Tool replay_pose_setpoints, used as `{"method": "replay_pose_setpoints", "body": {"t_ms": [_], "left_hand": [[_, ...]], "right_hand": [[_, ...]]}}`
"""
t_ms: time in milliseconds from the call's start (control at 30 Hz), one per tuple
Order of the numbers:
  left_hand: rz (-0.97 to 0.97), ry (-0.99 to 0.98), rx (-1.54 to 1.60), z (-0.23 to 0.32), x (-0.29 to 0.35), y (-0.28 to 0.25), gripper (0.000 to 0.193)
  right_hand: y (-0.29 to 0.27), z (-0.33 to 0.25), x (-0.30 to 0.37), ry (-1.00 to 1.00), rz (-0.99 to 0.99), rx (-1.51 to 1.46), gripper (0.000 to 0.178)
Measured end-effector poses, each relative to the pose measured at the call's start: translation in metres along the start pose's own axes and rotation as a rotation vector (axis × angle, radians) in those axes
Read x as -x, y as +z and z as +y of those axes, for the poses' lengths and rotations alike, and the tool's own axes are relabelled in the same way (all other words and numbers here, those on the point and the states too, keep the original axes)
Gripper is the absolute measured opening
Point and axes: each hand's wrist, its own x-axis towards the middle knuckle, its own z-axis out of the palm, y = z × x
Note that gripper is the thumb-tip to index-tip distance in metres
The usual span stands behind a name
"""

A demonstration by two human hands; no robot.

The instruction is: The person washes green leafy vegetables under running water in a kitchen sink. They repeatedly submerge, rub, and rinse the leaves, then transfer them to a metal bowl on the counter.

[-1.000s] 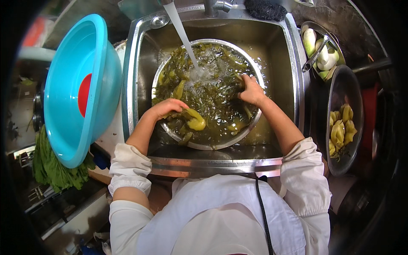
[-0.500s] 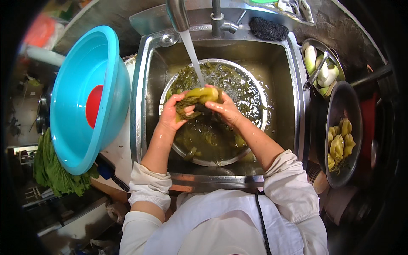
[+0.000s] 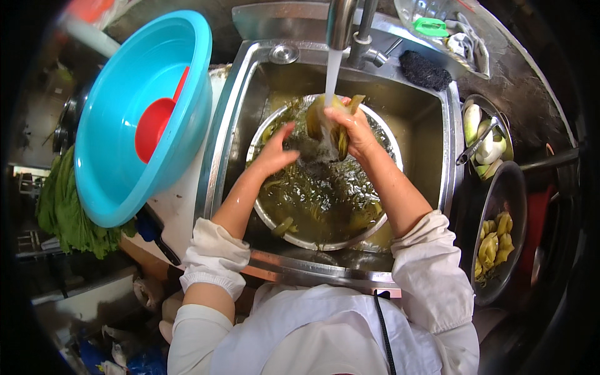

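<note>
My right hand (image 3: 353,128) grips a bunch of yellow-green pickled mustard greens (image 3: 320,122) under the stream from the tap (image 3: 342,25). Water runs over the leaves and splashes down below them. Apart from the bunch, to its left, my left hand (image 3: 277,152) is open and holds nothing, with thumb and fingers spread. Both hands are above a round metal basin (image 3: 257,215) in the sink. Loose leaves and stems float in its water, among them a pale piece (image 3: 284,226) near the front left rim.
A tilted turquoise tub (image 3: 103,150) with a red scoop (image 3: 153,128) stands left of the sink (image 3: 431,162). Green leaves (image 3: 59,206) and a knife (image 3: 159,237) lie below it. A dark bowl (image 3: 512,187) at right holds more yellow greens; behind it is a bowl of pale vegetables (image 3: 487,140).
My left hand has let go of the greens and moved away from them. My right hand has brought the bunch up under the running water. The whole view has shifted and tilted slightly.
</note>
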Motion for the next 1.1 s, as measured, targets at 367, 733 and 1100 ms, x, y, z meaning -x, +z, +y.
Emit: {"method": "replay_pose_setpoints", "body": {"t_ms": [367,733,1100], "left_hand": [[-0.070,0.034,0.536,0.050,-0.010,0.035,0.030],[-0.686,-0.359,-1.148,-0.048,0.082,0.058,0.044],[-0.833,-0.040,-0.925,-0.087,0.095,0.081,0.017]], "right_hand": [[0.019,0.000,0.007,-0.193,-0.161,0.279,0.050],[-0.004,-0.007,0.015,-0.048,-0.206,0.239,0.038],[-0.013,-0.006,0.024,0.023,-0.119,0.248,0.040]]}}
